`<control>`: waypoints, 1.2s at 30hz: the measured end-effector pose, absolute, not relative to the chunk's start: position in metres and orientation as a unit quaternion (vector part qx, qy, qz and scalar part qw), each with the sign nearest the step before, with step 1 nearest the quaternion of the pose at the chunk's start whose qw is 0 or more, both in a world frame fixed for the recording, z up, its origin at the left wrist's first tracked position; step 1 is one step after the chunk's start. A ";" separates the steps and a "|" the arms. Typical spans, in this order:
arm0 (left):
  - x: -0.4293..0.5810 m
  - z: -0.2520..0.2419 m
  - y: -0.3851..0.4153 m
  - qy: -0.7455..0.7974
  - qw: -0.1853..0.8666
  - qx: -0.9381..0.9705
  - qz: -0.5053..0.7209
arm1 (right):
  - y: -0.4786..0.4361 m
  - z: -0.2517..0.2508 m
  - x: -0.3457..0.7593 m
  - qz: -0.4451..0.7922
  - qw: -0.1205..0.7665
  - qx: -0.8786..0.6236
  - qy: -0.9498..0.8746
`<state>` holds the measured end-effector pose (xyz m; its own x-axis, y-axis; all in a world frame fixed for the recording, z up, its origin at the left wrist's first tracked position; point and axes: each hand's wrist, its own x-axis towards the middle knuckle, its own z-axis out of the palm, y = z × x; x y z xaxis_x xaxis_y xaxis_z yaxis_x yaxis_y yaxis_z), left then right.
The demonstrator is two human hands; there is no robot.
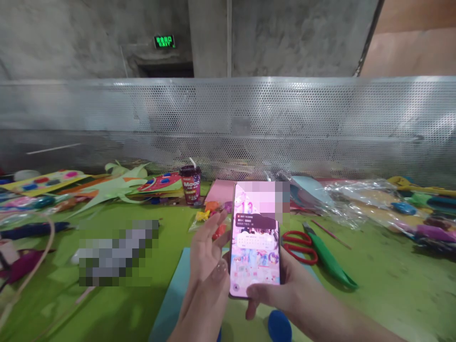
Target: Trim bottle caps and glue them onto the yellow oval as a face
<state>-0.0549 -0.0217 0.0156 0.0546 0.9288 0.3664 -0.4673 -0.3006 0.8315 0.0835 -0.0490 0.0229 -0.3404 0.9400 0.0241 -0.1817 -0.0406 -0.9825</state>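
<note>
A smartphone [254, 266] with a lit pink home screen is upright and tilted in front of me, part of its screen blurred out. My right hand [285, 285] is closed around its lower right side, the thumb over the bottom of the screen. My left hand [210, 266] is at the phone's left edge with its fingers stretched out; whether it touches the phone I cannot tell. Below lies a light blue sheet [169, 304] and a round blue piece [280, 326]. Scissors with red handles [302, 259] and a green cutter knife [329, 261] lie right of the phone.
A purple drink cup [191, 187] with a straw stands behind on the green table [392, 289]. Paper cutouts [114, 190] fill the back left, plastic-wrapped craft pieces [370, 199] the back right. A pixelated object [119, 254] lies left. A perforated metal panel [302, 123] stands behind.
</note>
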 end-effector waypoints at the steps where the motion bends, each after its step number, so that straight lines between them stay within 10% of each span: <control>1: -0.055 0.015 -0.022 0.236 0.540 0.483 0.647 | -0.049 0.024 0.083 0.631 0.447 -0.351 -0.528; 36: -0.049 0.015 -0.031 0.204 0.529 0.461 0.683 | -0.049 0.024 0.087 0.612 0.445 -0.315 -0.573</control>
